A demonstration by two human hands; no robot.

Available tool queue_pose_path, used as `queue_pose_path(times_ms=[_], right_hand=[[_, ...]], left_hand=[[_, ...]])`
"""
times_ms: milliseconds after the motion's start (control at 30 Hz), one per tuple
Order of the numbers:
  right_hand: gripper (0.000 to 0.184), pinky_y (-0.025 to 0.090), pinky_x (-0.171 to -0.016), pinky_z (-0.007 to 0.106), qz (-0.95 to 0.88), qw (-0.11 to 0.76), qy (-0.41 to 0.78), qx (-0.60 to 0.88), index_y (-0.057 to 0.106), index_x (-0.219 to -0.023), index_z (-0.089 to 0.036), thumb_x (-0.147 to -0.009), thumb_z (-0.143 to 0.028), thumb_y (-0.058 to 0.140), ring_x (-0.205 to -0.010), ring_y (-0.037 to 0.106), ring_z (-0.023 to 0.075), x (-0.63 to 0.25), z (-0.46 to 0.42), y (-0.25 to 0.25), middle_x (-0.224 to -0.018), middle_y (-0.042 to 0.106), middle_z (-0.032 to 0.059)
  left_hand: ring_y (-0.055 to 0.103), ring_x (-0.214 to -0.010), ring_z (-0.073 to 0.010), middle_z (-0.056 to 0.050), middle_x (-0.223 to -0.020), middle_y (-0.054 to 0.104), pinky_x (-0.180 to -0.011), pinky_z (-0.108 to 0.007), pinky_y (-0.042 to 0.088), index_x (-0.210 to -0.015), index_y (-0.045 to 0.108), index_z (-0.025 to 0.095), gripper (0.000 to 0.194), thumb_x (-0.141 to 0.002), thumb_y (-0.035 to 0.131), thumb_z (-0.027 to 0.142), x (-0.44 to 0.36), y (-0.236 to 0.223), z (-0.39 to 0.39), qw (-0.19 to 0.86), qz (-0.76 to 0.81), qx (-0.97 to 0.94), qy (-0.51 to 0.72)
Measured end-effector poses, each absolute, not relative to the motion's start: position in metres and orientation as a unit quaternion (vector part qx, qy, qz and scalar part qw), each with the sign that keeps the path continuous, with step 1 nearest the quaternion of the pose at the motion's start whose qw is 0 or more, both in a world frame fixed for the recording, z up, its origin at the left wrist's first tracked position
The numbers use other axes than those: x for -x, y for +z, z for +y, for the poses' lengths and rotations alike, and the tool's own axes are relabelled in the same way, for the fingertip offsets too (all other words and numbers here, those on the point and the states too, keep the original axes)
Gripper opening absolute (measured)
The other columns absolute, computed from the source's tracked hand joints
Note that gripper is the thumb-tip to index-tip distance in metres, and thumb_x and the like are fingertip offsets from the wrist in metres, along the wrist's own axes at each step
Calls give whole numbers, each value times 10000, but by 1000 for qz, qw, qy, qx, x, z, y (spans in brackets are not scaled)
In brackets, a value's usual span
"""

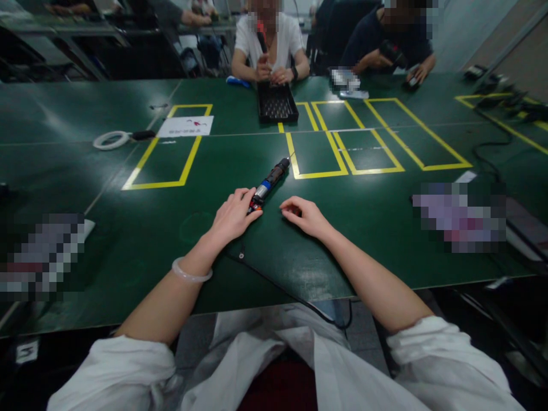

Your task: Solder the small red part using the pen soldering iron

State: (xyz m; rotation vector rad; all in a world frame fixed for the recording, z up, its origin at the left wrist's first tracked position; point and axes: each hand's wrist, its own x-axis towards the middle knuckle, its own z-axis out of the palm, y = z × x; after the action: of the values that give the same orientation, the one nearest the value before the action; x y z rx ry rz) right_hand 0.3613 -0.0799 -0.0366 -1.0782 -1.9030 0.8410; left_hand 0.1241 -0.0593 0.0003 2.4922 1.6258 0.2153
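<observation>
An electric screwdriver [266, 187], dark with a silver and blue band, lies slantwise on the green table with its bit pointing away to the right. My left hand [233, 214] is closed over its rear end, the thumb along the near side by some red and orange parts. A black cord runs from near this hand over the table's near edge. To the right of the tool, apart from it, my right hand [306, 216] rests on the table with thumb and fingers curled together. Whether anything small sits between those fingertips is hidden.
Yellow tape outlines [319, 176] mark the green table [363, 228]. A black tray [277, 119] of small parts stands at the far side before a seated person. Another person holds a dark tool. A white sheet [188, 125] and a white cable coil [110, 140] lie left.
</observation>
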Motion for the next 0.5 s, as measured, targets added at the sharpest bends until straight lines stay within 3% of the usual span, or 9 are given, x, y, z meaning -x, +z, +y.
queue_pose_path(times_ms=[300, 500], right_hand=[[114, 435, -662, 259, -756, 383, 322, 423, 659, -962, -184, -892, -234, 584, -705, 551, 132, -364, -79, -39, -858, 640, 26], [106, 425, -658, 255, -759, 374, 322, 424, 663, -936, -183, -891, -240, 585, -692, 543, 129, -364, -79, -38, -842, 643, 21]], left_hand=[[451, -1251, -325, -137, -1411, 419, -1052, -439, 403, -1467, 413, 200, 691, -881, 529, 548, -22, -8, -6, 64, 659, -745, 75], [461, -1146, -287, -146, -1326, 450, -1027, -449, 421, -1413, 444, 115, 646, -903, 525, 505, 53, -7, 8, 37, 740, -668, 64]])
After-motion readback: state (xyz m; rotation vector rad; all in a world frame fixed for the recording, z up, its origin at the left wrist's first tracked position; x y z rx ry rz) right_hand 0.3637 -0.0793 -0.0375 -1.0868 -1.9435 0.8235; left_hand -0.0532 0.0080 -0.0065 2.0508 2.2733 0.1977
